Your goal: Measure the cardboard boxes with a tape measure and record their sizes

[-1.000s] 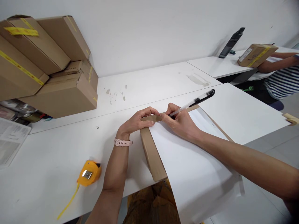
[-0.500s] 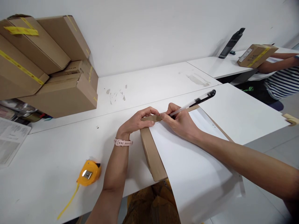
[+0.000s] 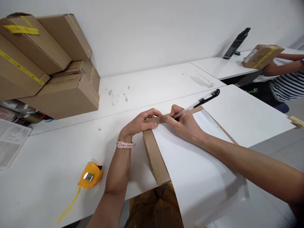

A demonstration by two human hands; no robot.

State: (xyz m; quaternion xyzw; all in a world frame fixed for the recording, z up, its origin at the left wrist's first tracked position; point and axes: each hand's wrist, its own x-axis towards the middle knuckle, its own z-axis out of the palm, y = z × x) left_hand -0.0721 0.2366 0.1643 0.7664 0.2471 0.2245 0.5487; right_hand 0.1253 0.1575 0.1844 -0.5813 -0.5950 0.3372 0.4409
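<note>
My right hand (image 3: 184, 123) is closed around a clear pen with a black cap end (image 3: 200, 102), its tip low on the far edge of a white sheet of paper (image 3: 194, 167). Small handwritten marks show near the tip, partly hidden by my fingers. Beneath the sheet lies a flat cardboard box (image 3: 155, 158), and the paper hangs over its near side. My left hand (image 3: 143, 121) is curled at the box's far left corner, thumb on the paper's edge and fingers over the box edge, close to the pen hand.
An orange tape measure (image 3: 91, 175) with its yellow blade out lies left on the white table (image 3: 59, 158). Cardboard boxes (image 3: 68, 98) are stacked back left, beside a printed sheet (image 3: 11, 142). A black bottle (image 3: 237, 42) and a person's arms at a taped box (image 3: 262, 57) are at right.
My right hand and the pen have shifted very slightly along the top of the sheet. My left hand stays in place.
</note>
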